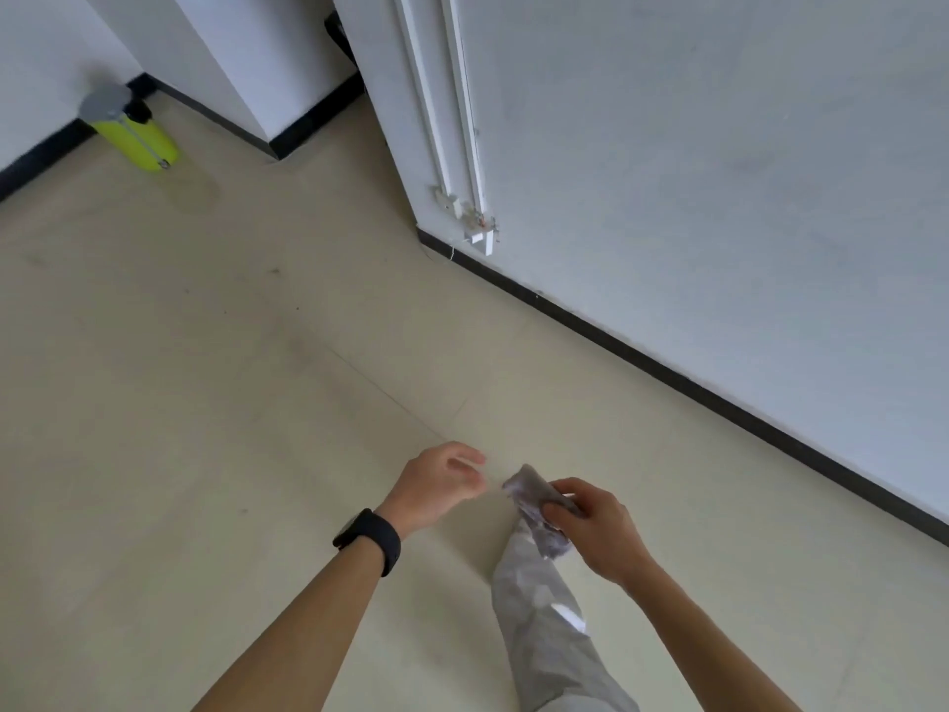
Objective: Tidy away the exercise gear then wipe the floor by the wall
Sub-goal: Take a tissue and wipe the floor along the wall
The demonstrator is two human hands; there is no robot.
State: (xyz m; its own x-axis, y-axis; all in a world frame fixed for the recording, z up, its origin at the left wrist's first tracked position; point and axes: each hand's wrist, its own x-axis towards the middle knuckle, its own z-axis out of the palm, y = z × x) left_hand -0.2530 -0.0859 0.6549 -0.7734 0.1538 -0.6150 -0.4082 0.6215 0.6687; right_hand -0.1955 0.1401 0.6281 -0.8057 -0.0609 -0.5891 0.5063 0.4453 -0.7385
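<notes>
A: Your right hand (595,531) grips a crumpled greyish cloth (529,501), thumb on top and fingers curled round it, low over the cream floor (205,377).

B: Your left hand (441,485), the one with the black wristband (372,539), holds nothing. Its fingers hang loosely curled, just beside the cloth's free end and not touching it.

A: Under the cloth, a length of pale grey fabric (539,624) runs down to the bottom edge. You can't tell from here whether it belongs to the cloth or is a trouser leg.

B: The white wall (719,197) stands to your right, with a black skirting (667,375) along its foot. Your hands are near it but apart from it.

A: Your exercise gear is far off to the left: a lime-yellow zipped case (138,141) set against the skirting there, with a round grey disc (105,102) at its upper end and something black beside that. It lies well apart from both your hands.

B: Ahead of you, two white cable ducts (441,95) run down the wall by its corner and end in loose fittings just above the skirting.
</notes>
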